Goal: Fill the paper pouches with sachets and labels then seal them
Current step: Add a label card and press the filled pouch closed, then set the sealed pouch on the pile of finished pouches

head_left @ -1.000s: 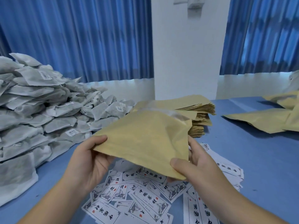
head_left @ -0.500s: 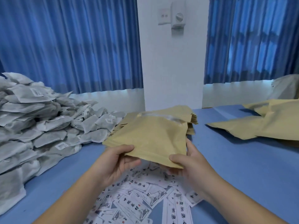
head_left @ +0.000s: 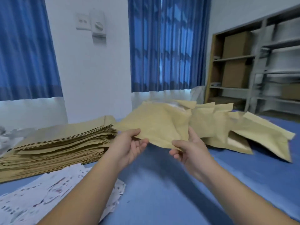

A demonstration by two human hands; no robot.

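Note:
I hold a brown paper pouch (head_left: pixel 159 125) in the air above the blue table (head_left: pixel 162 192). My left hand (head_left: pixel 129 146) pinches its near left edge between thumb and fingers. My right hand (head_left: pixel 188 151) pinches its near right corner. A heap of filled brown pouches (head_left: pixel 235 127) lies just behind and to the right of the held one. A tall stack of flat empty pouches (head_left: pixel 56 143) sits at the left. Printed paper labels (head_left: pixel 48 192) are scattered on the table at the lower left. A sliver of the sachet pile (head_left: pixel 6 137) shows at the far left edge.
A white wall pillar (head_left: pixel 97 70) with a switch plate stands behind the table, between blue curtains (head_left: pixel 167 46). Shelves with cardboard boxes (head_left: pixel 235 62) stand at the back right. Bare blue tabletop lies between my arms and toward the lower right.
The view has swung right, so the sachet pile has almost left the frame. Both hands have carried the pouch to the right, toward the heap of filled pouches.

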